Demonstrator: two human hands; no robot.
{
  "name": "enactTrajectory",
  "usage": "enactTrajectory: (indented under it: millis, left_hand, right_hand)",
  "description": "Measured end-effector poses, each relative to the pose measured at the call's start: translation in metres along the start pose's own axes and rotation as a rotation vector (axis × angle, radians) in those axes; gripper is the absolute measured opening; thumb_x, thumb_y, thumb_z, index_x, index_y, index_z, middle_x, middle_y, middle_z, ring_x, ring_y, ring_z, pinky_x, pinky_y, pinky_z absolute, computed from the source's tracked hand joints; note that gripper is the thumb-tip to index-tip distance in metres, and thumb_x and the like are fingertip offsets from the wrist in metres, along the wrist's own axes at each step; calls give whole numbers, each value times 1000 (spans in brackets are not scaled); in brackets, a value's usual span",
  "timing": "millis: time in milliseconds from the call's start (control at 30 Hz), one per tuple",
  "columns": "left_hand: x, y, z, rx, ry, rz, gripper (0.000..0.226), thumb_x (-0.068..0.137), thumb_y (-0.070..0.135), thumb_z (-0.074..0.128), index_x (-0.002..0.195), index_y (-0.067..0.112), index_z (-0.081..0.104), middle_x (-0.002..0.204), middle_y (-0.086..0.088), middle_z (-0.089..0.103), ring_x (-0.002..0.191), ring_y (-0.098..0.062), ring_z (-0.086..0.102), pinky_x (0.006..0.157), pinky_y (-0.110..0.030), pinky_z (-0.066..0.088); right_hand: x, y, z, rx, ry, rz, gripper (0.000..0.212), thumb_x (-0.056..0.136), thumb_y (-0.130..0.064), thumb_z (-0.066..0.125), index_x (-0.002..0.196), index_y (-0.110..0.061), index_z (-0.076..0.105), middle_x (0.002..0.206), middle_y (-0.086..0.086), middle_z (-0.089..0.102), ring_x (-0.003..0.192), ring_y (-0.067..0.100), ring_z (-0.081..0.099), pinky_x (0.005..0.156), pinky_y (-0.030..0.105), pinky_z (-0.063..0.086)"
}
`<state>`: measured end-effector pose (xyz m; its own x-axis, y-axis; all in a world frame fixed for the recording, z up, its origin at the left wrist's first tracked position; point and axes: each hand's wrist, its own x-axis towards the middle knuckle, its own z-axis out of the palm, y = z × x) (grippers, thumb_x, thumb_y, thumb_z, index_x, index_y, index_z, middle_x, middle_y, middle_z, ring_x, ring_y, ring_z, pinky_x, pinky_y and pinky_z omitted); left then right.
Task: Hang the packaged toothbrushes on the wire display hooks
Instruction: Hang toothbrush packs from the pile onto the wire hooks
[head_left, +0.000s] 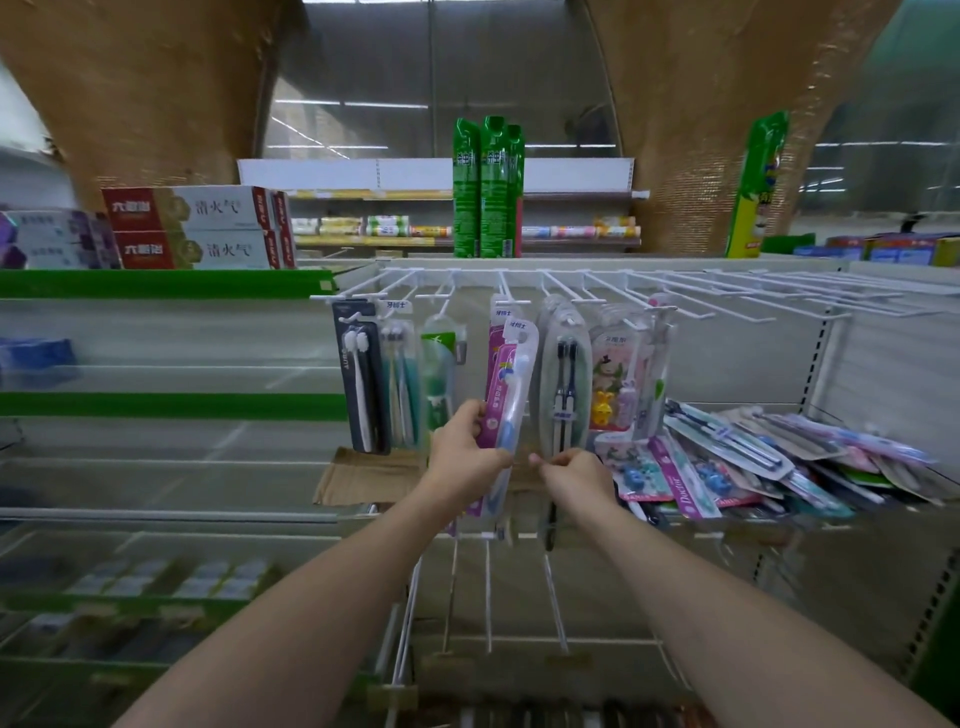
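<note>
Left hand (466, 453) grips purple toothbrush pack (506, 387), its top up at a wire hook (511, 293). Right hand (576, 475) pinches bottom of oval pack (565, 374) hanging next hook over. Loose packs (753, 462) piled on shelf at right.

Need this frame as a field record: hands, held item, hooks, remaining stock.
left hand: grips lower part of pink-and-blue toothbrush pack
right hand: fingers curled at the foot of the oval twin-brush pack; contact unclear
pink pack top: at a hook tip, seating unclear
wire hooks: left ones carry packs, right ones bare
loose pile of packs: on shelf, right of the hands
cardboard: under hanging packs
</note>
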<state>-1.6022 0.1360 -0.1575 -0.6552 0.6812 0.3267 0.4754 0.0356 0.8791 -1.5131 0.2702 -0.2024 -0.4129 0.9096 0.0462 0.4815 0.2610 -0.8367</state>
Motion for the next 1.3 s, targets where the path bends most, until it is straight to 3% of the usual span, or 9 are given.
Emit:
enactTrajectory:
  millis: [267,400,600,700,833,967,1067,1200,1300]
  left_hand:
    - [4,3,-1,-44,9,-8,41,76,0,75,106,22,58,98,-2,69,90,-18,70,81,-34,60]
    - [8,4,0,-80,17,-22,42,77,-4,74,106,23,58,97,-6,69,90,-22,71,82,-38,62]
    - [15,6,6,-94,29,-21,42,78,-2,72,108,24,59,95,-5,71,88,-21,71,79,-38,62]
    - [17,4,11,-103,8,-22,43,82,-3,69,116,22,59,98,-2,70,89,-15,70,77,-30,58]
    - [20,4,18,-79,3,-36,48,87,-1,66,128,21,54,108,3,67,97,-10,66,87,-31,54]
    - [26,4,22,-46,14,-36,48,89,-3,62,130,21,55,103,3,66,93,-8,64,79,-24,50]
    - [33,0,23,-29,-6,-70,54,92,-1,59,139,23,49,108,5,64,100,-12,62,84,-31,50]
    - [43,-5,25,55,-8,-102,51,98,8,56,144,27,42,113,3,61,103,-18,59,80,-35,49]
    - [48,-6,26,127,-9,-139,43,100,12,55,139,24,42,123,-2,59,110,-23,59,90,-41,53]
  right_hand:
    - [-7,-12,-5,-84,-13,-136,41,95,-49,62,120,-17,61,103,-2,61,91,18,58,72,32,46]
    - [-8,-16,-10,-198,10,-232,36,94,-46,63,119,-20,61,101,-4,63,92,18,62,80,38,56]
    - [-8,-12,-14,-278,38,-259,36,92,-45,65,119,-22,62,111,-1,67,95,20,63,82,41,57]
    - [-7,-10,-17,-277,43,-250,37,91,-47,64,118,-22,62,108,0,67,95,21,64,82,44,57]
    - [-5,-9,-18,-264,46,-243,38,92,-51,63,113,-20,62,103,-1,66,93,21,63,83,43,57]
    - [-1,-6,-16,-249,41,-246,40,92,-51,63,115,-19,63,104,-1,67,93,20,64,83,42,57]
    - [1,-5,-16,-247,39,-251,44,93,-51,63,123,-19,63,113,0,68,98,20,64,83,40,56]
    - [5,-8,-17,-233,15,-245,45,93,-51,62,124,-19,62,114,1,68,98,21,65,84,42,57]
    - [8,-11,-17,-206,5,-248,45,94,-48,63,127,-18,61,115,2,68,96,20,64,82,39,56]
